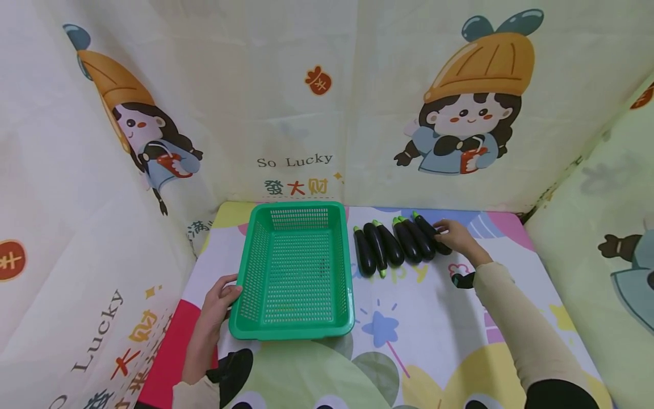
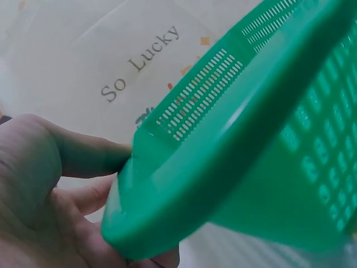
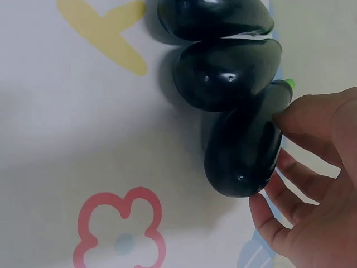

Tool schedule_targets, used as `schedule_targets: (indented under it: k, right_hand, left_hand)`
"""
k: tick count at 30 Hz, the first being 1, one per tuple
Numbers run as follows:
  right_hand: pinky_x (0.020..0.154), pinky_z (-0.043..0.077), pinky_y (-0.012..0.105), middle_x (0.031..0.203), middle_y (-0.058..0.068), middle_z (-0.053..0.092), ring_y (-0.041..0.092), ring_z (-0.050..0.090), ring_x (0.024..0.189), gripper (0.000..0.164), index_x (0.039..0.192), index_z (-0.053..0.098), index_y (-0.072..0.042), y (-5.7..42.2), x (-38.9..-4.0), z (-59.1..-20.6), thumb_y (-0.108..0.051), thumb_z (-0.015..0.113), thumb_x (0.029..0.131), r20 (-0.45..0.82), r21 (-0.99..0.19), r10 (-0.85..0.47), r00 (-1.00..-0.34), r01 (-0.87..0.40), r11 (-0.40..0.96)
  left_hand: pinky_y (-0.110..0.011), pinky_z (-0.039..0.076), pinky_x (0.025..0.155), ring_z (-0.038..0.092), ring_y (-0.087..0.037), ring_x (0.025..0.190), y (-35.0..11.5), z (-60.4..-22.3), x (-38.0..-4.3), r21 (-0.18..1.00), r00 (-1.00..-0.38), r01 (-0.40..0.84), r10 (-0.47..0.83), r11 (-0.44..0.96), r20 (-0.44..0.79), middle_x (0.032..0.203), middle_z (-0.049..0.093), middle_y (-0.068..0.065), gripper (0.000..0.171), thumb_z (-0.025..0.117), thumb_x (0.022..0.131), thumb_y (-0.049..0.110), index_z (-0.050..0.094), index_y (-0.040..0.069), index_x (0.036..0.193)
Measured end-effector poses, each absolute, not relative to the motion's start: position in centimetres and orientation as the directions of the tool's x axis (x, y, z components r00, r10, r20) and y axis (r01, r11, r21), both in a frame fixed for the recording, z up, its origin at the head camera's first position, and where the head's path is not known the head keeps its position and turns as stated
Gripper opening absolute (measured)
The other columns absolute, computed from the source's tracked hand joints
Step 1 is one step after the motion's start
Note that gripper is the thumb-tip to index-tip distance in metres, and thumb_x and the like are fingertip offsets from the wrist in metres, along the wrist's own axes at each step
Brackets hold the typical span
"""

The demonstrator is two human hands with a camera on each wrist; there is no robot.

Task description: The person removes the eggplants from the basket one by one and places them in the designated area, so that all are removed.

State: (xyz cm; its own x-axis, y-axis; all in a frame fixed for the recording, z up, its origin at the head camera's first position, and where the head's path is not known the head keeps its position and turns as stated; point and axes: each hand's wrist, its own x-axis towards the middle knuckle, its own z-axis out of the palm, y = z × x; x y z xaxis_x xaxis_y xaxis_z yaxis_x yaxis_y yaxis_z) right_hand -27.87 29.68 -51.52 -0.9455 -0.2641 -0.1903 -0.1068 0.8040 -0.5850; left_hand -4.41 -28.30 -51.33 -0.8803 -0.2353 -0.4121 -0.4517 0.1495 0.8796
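A green plastic basket (image 1: 297, 331) with slotted walls stands on the table, its mesh floor showing. My left hand (image 1: 212, 312) grips its left rim, the thumb on the near side of the edge and fingers curled beneath in the left wrist view. To the basket's right, several dark purple eggplants (image 1: 365, 253) with green stem ends lie side by side in a row. At the row's right end, my right hand (image 1: 458, 238) holds the outermost eggplant (image 3: 245, 148) between thumb and fingers. That eggplant lies slanted against its neighbour (image 3: 228, 75).
The table's cloth (image 1: 434, 335) has a cartoon print. Pale printed curtains (image 1: 368, 125) rise behind the table and on both sides. A red patch (image 1: 171, 352) lies at the table's left edge, beside the left forearm.
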Motion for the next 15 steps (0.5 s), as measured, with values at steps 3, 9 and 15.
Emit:
schedule_targets:
  k: [3,9,15]
  right_hand:
    - [0.097,0.051,0.055,0.132,0.042,0.06,0.055,0.059,0.121,0.046,0.136,0.056,0.014,29.8,-27.8,-51.4,-0.008,0.061,0.095,-0.187,-0.594,-0.26,-0.947,-0.102,0.798]
    - [0.087,0.055,0.044,0.132,0.041,0.061,0.054,0.062,0.12,0.044,0.135,0.057,0.014,30.2,-27.6,-51.1,-0.008,0.061,0.097,-0.15,-0.602,-0.287,-0.946,-0.143,0.786]
    - [0.087,0.056,0.047,0.13,0.039,0.062,0.055,0.064,0.115,0.042,0.133,0.058,0.013,31.4,-26.6,-50.3,-0.007,0.061,0.097,-0.117,-0.581,-0.295,-0.948,-0.175,0.795]
  left_hand:
    - [-0.028,0.055,0.074,0.065,-0.011,0.086,-28.5,-51.1,-4.6,0.865,-0.896,-0.433,-0.226,0.254,-0.382,0.11,0.07,-0.005,0.046,0.055,0.109,0.026,0.045,0.011,0.152]
    - [-0.029,0.055,0.068,0.063,-0.018,0.084,-29.1,-49.9,-5.0,0.798,-0.929,-0.368,-0.165,0.476,-0.33,0.124,0.062,-0.024,0.05,0.061,0.105,0.023,0.045,0.005,0.149]
    - [-0.031,0.053,0.071,0.065,-0.023,0.093,-29.9,-48.1,-5.7,0.657,-0.948,-0.273,-0.081,0.703,-0.307,0.125,0.063,-0.022,0.059,0.069,0.098,0.028,0.046,0.002,0.145]
